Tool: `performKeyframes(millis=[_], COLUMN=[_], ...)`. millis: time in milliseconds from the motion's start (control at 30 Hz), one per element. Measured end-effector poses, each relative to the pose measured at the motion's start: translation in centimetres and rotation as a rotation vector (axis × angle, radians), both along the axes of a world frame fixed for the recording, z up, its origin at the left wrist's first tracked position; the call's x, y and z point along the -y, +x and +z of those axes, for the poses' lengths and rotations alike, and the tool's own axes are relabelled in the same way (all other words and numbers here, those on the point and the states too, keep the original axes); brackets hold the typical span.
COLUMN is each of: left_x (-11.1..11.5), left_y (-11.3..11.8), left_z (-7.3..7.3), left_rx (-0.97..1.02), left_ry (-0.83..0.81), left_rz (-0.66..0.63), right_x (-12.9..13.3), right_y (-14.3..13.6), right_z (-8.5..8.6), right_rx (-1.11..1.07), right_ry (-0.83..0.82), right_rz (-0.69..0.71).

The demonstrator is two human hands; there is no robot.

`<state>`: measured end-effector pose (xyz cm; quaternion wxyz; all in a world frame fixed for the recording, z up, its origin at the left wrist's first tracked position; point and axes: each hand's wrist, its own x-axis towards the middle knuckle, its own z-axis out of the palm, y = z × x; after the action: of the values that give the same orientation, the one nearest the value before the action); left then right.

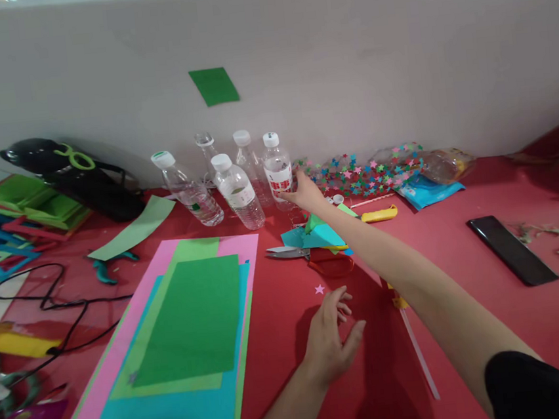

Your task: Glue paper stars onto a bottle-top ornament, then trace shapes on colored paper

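My right hand [304,192] reaches to the back of the red table, its thumb and fingers spread at the right side of a clear bottle [278,170] with a red and white label. Whether it grips the bottle is hard to make out. My left hand [330,336] is over the table near the front, fingers loosely curled and apart, holding nothing. Just above it lies a small pink star [319,289]. Scissors [288,253] with orange handles and blue paper scraps [324,235] are between the two hands. Several more bottles [241,196] stand to the left.
Stacked coloured sheets [191,317] lie at left, near a black cable [78,302] and a black bag [84,182]. Star-filled clear packaging [365,171], a yellow cutter [379,214], a blue packet [426,192] and a phone [511,250] lie at right. A white partition [345,65] rises behind.
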<state>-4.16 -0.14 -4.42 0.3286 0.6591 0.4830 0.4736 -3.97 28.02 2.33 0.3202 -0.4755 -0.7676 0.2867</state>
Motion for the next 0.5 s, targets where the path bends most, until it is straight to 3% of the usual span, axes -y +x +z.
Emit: performKeyframes(millis=[133,267,400,500], left_x=[0.0,-0.1,-0.2,-0.2], left_y=[0.0,-0.1,0.0,0.0], left_z=[0.0,0.0,0.0,-0.1], left_rx=[-0.011,-0.004,0.01,0.004], left_ry=[-0.004,-0.02,-0.014,-0.007], left_rz=[0.001,0.011,-0.007,-0.006], right_x=[0.0,-0.2,-0.6,-0.9], right_y=[0.0,2.1,5.6,6.4], right_z=[-0.4,0.1,1.0,1.0], right_rx=[0.065,0.074,0.15,0.205], right_ry=[0.007,0.034,0.231,0.299], right_rz=[-0.019,-0.031,-0.109,-0.207])
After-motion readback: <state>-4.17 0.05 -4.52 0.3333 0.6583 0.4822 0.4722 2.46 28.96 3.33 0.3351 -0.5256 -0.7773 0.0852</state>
